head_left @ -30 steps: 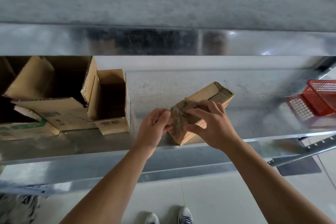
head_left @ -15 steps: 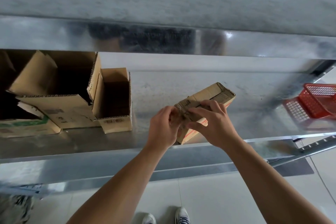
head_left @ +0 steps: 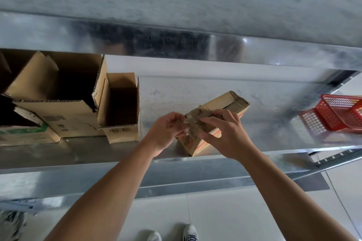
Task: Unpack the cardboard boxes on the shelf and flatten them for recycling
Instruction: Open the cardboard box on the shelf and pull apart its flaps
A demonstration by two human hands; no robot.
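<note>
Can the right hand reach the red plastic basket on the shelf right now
Probably yes: only bare metal shelf lies between the right hand and the red plastic mesh basket. It would first have to release the small closed cardboard box it grips; the left hand pinches its tape.

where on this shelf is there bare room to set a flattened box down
Widest bare stretch: shelf between the taped box, gripped by the right hand, and the red basket. Also the strip behind that box. The gap to the small open box is narrow, with the left hand pinching tape there. Left end is crowded with open boxes.
</note>
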